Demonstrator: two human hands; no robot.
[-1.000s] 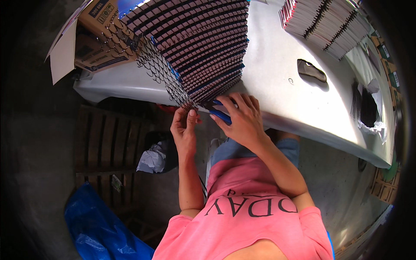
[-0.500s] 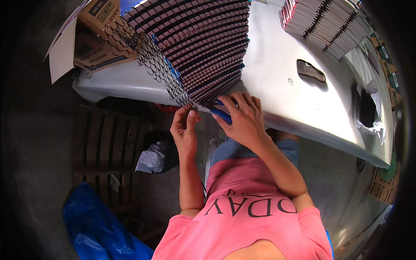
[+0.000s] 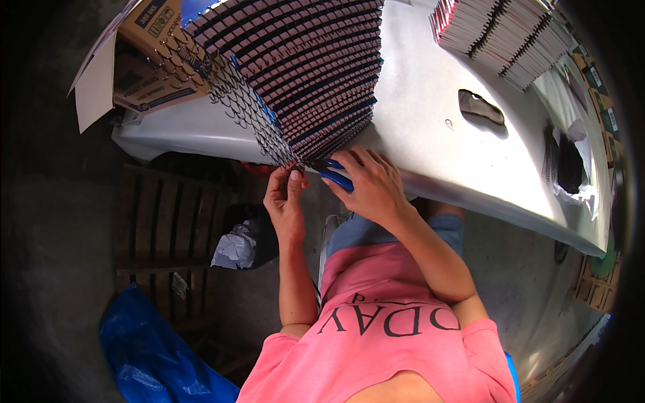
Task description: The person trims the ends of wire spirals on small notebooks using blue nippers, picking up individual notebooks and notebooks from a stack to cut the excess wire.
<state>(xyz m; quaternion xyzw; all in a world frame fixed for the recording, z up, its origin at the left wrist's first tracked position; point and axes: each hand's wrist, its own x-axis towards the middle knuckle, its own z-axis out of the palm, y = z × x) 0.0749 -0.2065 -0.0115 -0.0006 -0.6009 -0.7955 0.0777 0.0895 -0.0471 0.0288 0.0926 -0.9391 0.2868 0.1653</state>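
Apparently pinching the lowest black wire coils (image 3: 267,134) at the front edge of the tabletop (image 3: 420,127) with the nearer left hand (image 3: 285,203), while grasping blue-handled pliers (image 3: 340,180) in the right hand (image 3: 373,187), angled leftward toward those pinched ends.

Right fingers (image 3: 354,161) holding blue-handled pliers (image 3: 340,180), wire-bound stack (image 3: 309,74)

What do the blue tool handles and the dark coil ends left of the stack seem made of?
Blue tool handles: probably plastic or rubber, smooth with a soft sheen. Dark coil ends: thin, glinting loops suggest metal wire, though plastic is possible.
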